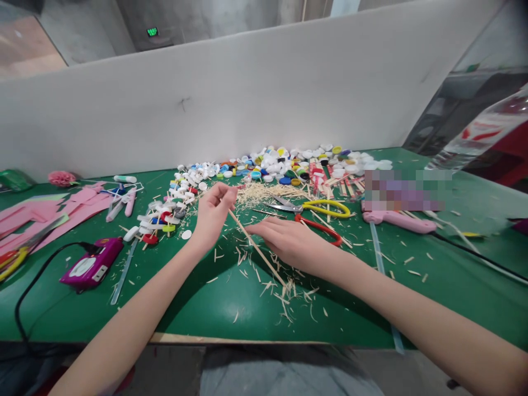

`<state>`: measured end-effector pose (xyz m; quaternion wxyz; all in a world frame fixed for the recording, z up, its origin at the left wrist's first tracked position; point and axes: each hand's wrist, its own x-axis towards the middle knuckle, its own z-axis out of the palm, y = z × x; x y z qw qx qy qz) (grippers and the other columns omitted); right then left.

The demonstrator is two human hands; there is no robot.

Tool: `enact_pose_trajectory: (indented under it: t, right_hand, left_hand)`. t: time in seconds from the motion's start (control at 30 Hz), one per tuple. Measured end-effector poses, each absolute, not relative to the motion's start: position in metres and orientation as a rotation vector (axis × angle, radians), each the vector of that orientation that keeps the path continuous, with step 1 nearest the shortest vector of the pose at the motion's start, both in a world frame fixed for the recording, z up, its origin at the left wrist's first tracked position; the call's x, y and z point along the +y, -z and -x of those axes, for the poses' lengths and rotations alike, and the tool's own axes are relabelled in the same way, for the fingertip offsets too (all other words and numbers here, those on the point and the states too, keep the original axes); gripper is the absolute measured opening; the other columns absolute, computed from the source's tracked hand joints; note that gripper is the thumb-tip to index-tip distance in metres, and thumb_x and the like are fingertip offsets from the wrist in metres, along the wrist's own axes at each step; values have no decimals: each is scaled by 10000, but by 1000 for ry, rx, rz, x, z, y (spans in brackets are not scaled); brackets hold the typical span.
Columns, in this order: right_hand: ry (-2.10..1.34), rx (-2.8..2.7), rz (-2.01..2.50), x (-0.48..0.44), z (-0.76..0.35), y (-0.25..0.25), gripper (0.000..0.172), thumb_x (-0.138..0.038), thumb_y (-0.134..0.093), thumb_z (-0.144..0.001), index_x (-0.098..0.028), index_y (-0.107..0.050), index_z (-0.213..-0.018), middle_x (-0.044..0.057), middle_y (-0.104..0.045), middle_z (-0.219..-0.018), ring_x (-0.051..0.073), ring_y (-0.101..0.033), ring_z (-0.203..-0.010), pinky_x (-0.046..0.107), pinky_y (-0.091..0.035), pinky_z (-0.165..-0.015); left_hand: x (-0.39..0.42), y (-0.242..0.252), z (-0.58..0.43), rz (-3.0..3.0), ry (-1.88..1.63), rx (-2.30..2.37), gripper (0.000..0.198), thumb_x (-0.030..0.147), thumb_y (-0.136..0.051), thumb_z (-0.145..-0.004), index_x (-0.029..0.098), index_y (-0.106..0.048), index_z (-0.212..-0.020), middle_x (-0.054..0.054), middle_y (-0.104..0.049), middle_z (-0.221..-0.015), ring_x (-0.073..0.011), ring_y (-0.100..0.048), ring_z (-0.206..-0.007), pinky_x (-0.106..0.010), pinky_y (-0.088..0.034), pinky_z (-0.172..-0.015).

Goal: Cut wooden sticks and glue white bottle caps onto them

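A thin wooden stick (264, 256) slants down toward the table, its upper end pinched in my left hand (214, 213). The lower end reaches a scatter of wood shavings (284, 297). Close beside the stick, my right hand (295, 245) is palm down, fingers pressed together with their tips at the stick. Whatever lies under those fingers is hidden. Just beyond the right hand are yellow-handled scissors (325, 208), a thin metal tool (269, 213) and a red-handled tool (322, 228). A heap of wood shavings (264, 192) spreads behind the hands.
Many bottle caps (272, 162) line the white partition (247, 99). On the right are a pink glue gun (398, 220), a glue stick (377, 247) and a tilted water bottle (480, 132). At left lie a magenta box with a cord (93, 265), pink sheets (78, 212) and scissors (25, 256).
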<state>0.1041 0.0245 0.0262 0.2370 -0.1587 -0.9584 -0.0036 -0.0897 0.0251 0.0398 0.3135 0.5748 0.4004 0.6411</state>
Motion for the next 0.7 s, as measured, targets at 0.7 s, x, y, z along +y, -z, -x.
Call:
enact_pose_trajectory:
  t: [0.7]
  right_hand:
    - [-471,-2360,586,3,-108,-51,121,-293,-394,-879,-186,-448,-857,-10,-532,-676,98,-433,-561,265,-327,-523]
  left_hand:
    - [-1,-103,49,-2020,-1444,1057,184,151,-573,-757,221,-452,-877,58,-473,-595,-60,-354,-422,-243,-273,-423]
